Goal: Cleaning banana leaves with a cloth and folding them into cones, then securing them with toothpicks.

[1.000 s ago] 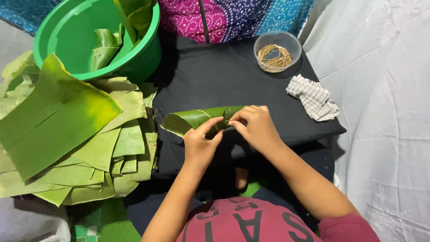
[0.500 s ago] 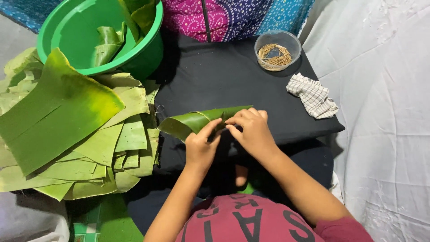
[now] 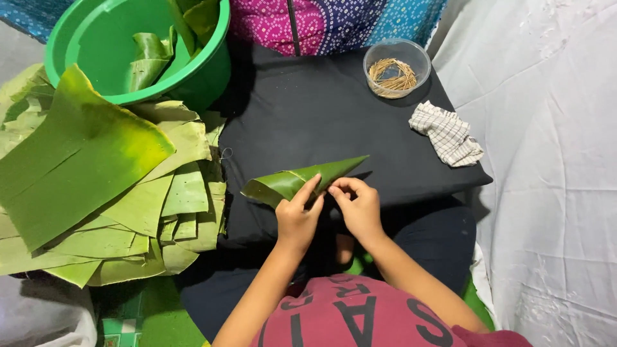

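**Over the black cushion: two hands on a rolled leaf cone**

Above the near edge of the black cushion [image 3: 308,122], both hands closed on a rolled banana-leaf cone [image 3: 302,180]. Left hand [image 3: 297,218] gripping the cone's wide open end from below, forefinger laid up along the leaf. Right hand [image 3: 358,207] just beside it, fingertips curled and pinched against the cone's lower edge near the middle. Cone lying tilted, mouth toward the left, pointed tip toward the upper right, held just over the cushion; whether touching the cloth, impossible to tell. Forearms reaching in from the bottom, over a maroon shirt with dark lettering.

Farther out on the cushion, at its far right corner, a clear round bowl [image 3: 396,53] holding thin pale sticks [image 3: 393,74]. Near the right edge, well apart from the hands, a crumpled checked cloth [image 3: 447,133].

To the left, beside the cushion, a loose pile of cut banana leaves [image 3: 128,199], one large bright sheet [image 3: 71,160] lying curled on top. Behind the pile, a green plastic basin [image 3: 83,45] with a few folded leaf pieces [image 3: 148,54] inside. Along the top, patterned fabric [image 3: 334,22] in magenta and blue. On the right, white sheeting [image 3: 553,160] covering the floor.
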